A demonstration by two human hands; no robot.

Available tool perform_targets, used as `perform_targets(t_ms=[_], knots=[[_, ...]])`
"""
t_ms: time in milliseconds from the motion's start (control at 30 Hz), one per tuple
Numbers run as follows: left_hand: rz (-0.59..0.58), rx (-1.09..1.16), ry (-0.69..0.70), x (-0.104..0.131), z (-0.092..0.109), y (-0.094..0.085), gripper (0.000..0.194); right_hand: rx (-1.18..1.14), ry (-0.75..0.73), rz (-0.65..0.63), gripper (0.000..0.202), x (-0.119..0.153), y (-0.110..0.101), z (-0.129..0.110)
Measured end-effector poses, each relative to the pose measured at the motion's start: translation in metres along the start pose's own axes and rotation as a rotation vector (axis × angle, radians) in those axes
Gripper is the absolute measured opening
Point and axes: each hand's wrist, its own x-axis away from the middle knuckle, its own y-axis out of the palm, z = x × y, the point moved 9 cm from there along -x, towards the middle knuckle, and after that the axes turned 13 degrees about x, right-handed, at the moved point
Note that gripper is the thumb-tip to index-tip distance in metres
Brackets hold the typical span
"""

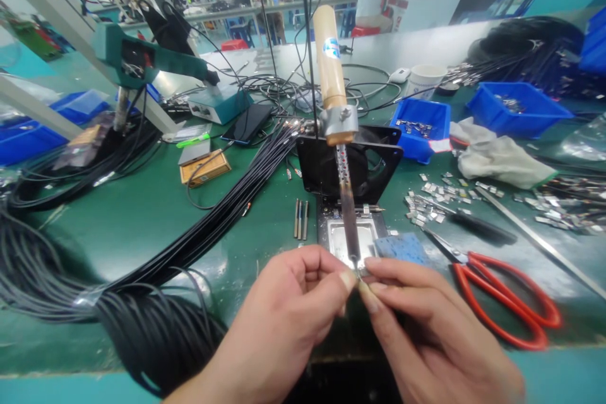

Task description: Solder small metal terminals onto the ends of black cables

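Note:
Just under the tip of a soldering iron [348, 208], my left hand [303, 303] is closed in a pinch. My right hand [421, 315] pinches from the other side, its fingertips meeting the left thumb. What sits between the fingers is tiny and mostly hidden. The iron is clamped with its wooden handle [327, 50] up and its tip pointing down. Behind my fingertips lies a shallow metal tray [338, 240], with a blue sponge [401, 247] to its right. A black fan [315, 167] stands behind the iron.
A thick bundle of black cables [189, 240] covers the left. Red-handled scissors [497, 290], scattered metal connectors [426, 202] and a white glove [502, 158] lie on the right. Beyond are blue bins [421, 113], a phone [249, 123] and a teal box [220, 104].

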Motion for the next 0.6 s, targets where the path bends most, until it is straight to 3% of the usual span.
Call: perform_targets(t_ms=[600], knots=[[-0.007, 0.014, -0.002, -0.0003, 0.0015, 0.0015, 0.025, -0.019, -0.010, 0.000, 0.022, -0.0001, -0.0011, -0.0004]])
